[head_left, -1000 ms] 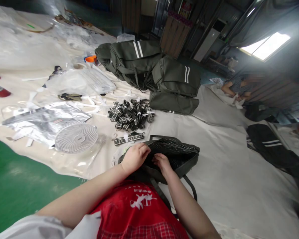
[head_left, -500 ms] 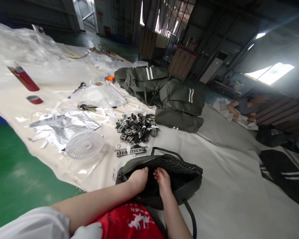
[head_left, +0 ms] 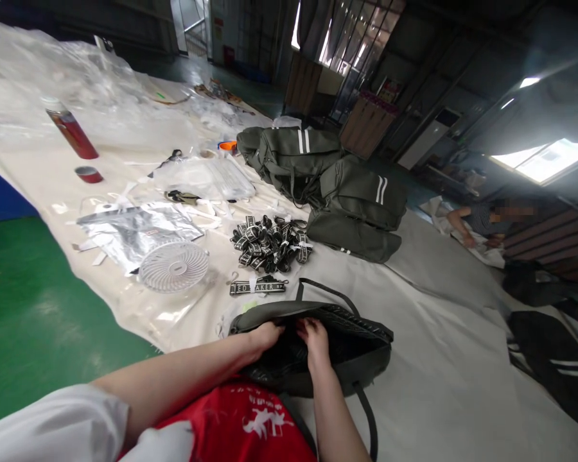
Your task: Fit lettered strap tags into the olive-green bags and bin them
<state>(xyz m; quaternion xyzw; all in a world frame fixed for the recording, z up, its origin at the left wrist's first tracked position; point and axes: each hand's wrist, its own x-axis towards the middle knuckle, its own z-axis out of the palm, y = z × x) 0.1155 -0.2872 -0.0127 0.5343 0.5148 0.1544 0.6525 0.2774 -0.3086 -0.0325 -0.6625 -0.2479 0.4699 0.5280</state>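
Observation:
A dark olive duffel bag (head_left: pixel 366 370) lies in front of me with its top gaping and its patterned dark lining showing. My left hand (head_left: pixel 266 338) reaches into the mouth from the left, fingers closed; whatever they pinch is hidden. Close by, my right hand (head_left: pixel 316 342) is inside the opening too, its fingers curled in and partly lost in the dark interior. One carry handle (head_left: pixel 330 289) stands up behind the bag, and another strap hangs at its near right side. Just beyond lies a folded lettered strap (head_left: pixel 257 287).
Behind are a heap of lettered straps (head_left: pixel 270 244) and stacked olive bags (head_left: pixel 356 199). At left lie a white fan (head_left: pixel 174 267), silver packaging (head_left: pixel 139 231), a red bottle (head_left: pixel 72 131) and its cup (head_left: pixel 88 174). Another person (head_left: pixel 476 224) works at far right, near a dark bag (head_left: pixel 549 353).
My view has swung slightly left, so things sit further right. Both hands stay in the bag's mouth; the right fingers have gone a little deeper into the dark opening.

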